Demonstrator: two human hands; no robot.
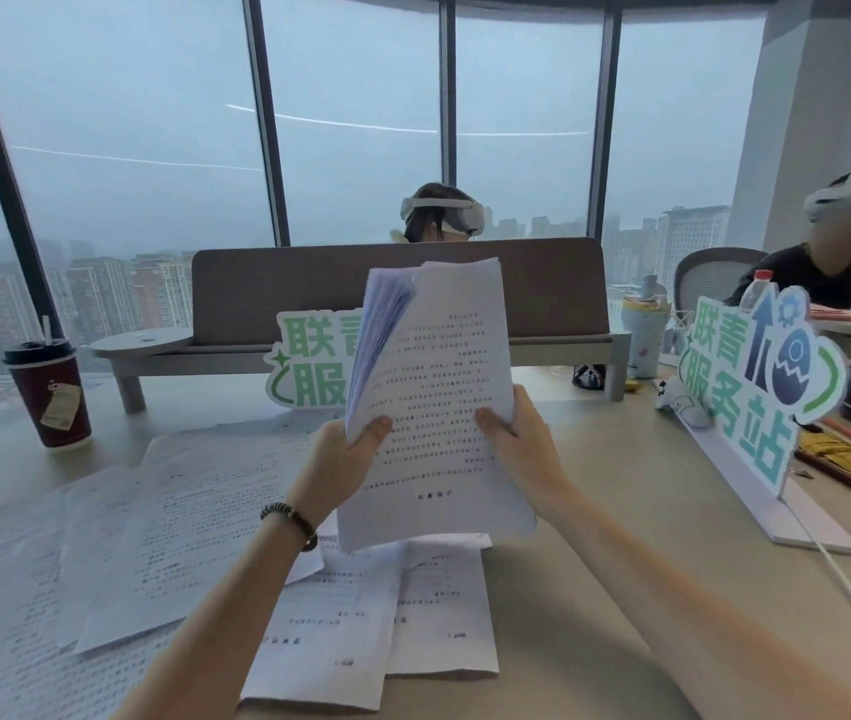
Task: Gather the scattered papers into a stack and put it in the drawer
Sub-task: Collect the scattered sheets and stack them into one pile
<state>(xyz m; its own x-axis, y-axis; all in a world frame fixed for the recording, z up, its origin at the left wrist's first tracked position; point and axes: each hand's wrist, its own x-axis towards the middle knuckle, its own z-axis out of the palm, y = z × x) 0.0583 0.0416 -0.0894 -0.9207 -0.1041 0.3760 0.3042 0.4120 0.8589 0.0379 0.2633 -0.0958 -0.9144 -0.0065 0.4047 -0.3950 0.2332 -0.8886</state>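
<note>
A person holds a stack [431, 402] of printed sheets upright above the desk [621, 511], the left hand [345, 459] gripping its left edge with the thumb across the front page, the right hand [522, 444] gripping the right edge the same way. The far corner above the left hand fans open and droops: the pile looks light, limp and prone to slide sheet over sheet (a squeeze at both long edges, as here, seems the safest hold). More loose papers [163, 527] lie flat on the desk below and to the left of the left hand, overlapping one another, thin enough to need a fingertip under an edge. A paper cup [49, 397] stands well beyond them. No drawer is in sight.
</note>
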